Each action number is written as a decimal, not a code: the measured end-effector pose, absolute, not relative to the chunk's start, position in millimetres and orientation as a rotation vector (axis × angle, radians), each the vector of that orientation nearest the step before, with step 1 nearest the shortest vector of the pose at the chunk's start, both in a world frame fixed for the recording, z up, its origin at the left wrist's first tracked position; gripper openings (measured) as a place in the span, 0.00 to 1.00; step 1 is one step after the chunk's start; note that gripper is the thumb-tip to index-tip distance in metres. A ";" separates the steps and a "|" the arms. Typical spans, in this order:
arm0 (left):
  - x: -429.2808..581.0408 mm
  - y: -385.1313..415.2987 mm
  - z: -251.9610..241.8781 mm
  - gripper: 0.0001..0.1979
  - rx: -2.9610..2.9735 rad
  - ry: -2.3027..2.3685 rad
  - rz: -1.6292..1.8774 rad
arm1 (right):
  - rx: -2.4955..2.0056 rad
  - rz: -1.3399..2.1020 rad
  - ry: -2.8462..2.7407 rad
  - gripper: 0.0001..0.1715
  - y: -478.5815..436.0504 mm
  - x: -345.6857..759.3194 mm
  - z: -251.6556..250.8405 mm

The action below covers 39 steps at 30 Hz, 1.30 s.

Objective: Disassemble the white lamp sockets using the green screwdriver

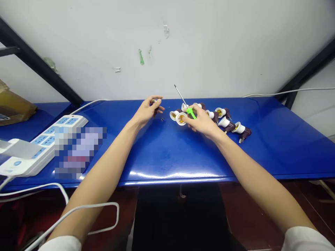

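My right hand is closed round a screwdriver with a green and black handle, its thin shaft pointing up and to the left. Its fingers also reach a white lamp holder with a brass-coloured inside; whether they grip it is unclear. To the left, my left hand is curled around a small dark brown piece, mostly hidden by the fingers. Tiny screws lie on the blue table just beside it. Several more lamp holders with brown plug bases, such as this one, lie around and right of my right hand.
A white power strip lies at the table's left, next to a blurred-out flat item. White cables hang across the front left edge. A yellow-brown package sits far left. The pale wall rises behind the blue table.
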<state>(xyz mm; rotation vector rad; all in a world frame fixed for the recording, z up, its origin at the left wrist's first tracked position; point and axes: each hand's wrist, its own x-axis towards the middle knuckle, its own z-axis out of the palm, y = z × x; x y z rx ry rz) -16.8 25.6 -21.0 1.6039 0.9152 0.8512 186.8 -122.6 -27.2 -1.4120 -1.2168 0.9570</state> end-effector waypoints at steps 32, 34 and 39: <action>5.8 -13.7 -47.6 0.15 2.656 0.337 0.674 | -1.412 0.977 -1.056 0.21 -121.9 191.8 -24.7; 4.7 -10.6 -49.2 0.16 2.649 0.337 0.655 | -1.392 0.982 -1.093 0.21 -122.1 192.1 -26.3; 6.4 -12.5 -48.5 0.16 2.645 0.341 0.597 | -1.402 0.968 -1.158 0.18 -120.3 194.7 -32.6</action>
